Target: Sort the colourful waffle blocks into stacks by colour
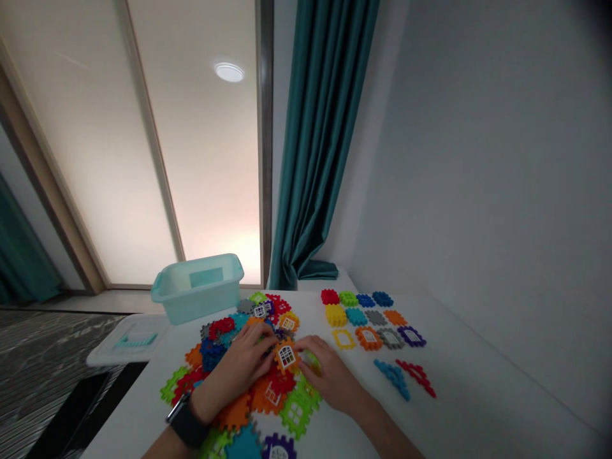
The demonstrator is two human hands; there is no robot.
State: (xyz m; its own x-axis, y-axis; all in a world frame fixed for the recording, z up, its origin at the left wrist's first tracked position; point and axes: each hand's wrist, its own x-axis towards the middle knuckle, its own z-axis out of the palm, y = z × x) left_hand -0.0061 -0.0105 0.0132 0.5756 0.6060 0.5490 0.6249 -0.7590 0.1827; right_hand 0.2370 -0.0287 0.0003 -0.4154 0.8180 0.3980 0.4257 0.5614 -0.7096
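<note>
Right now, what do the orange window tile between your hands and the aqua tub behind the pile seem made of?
The orange window tile looks like moulded plastic: even colour, crisp toothed edges, slight sheen. The aqua tub looks like translucent glossy plastic, since light passes through its walls. The exact plastic type cannot be told.

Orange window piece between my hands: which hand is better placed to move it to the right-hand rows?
Probably your right hand: its fingers touch the orange window piece and it sits nearer the rows of pieces, while your left hand lies over the pile.
</note>
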